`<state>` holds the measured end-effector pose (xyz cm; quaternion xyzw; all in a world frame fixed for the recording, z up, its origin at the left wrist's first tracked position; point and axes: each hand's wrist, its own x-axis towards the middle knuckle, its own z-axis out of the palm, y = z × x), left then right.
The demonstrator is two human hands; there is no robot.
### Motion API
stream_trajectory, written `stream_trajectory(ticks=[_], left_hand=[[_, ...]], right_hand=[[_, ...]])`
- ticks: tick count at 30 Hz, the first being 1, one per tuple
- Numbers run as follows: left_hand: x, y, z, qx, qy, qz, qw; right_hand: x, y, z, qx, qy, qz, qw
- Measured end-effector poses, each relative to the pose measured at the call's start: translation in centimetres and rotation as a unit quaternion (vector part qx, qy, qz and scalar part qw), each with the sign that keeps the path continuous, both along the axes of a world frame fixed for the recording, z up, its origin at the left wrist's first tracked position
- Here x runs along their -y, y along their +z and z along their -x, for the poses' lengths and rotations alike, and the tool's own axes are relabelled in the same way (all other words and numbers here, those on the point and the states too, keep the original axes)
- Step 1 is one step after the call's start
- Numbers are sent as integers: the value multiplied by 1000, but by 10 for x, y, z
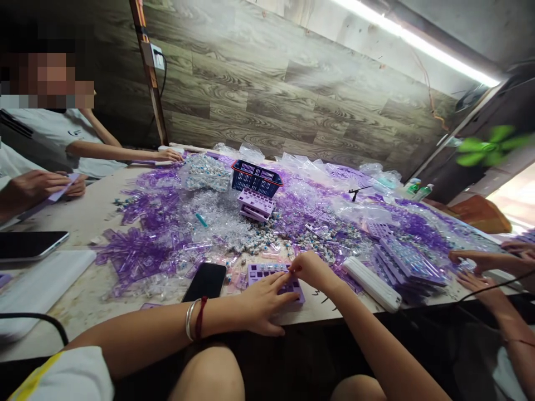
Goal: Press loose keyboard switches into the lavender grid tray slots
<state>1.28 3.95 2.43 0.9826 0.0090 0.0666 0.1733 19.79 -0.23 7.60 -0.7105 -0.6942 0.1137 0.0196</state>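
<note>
A light purple slotted tray (254,272) lies at the table's near edge, with small pale and blue pieces in some of its upper slots. My left hand (263,302) rests on the tray with its fingers spread, covering much of its lower left. Over the upper right of the tray, my right hand (314,271) has its fingertips pinched together close to my left fingers. Whatever is in that pinch is too small or hidden to make out. Just left of the tray lies a black phone (205,282).
Purple and clear plastic parts (142,245) heap across the table around a dark blue basket (256,179). More purple trays (256,204) lean before it; others (407,262) are stacked right, beside a white bar (371,284). Co-workers' hands (45,186) work at both sides.
</note>
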Motion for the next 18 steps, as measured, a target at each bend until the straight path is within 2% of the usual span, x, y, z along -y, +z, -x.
stream_trajectory(ticks=[3,6,9,13,15,18], left_hand=[[-4,8,-2,5,-6,11,1000],[-5,13,-4,6,-4,20,1000],[-6,13,-5,5,-1,21,1000],[-5,14,-6,-1,-1,22,1000],[-5,16,-6,4,-4,26,1000],[-5,18,-6,3,-7,29,1000]], right_hand=[[3,-7,-14,-135,-18,-7,991],[4,-14,-27,-264,-45,0,964],[3,-18,-34,-295,-92,4,951],[3,-17,-36,-275,-151,41,949],[5,-16,-37,-332,-156,77,927],[8,-15,-37,-461,-154,113,867]])
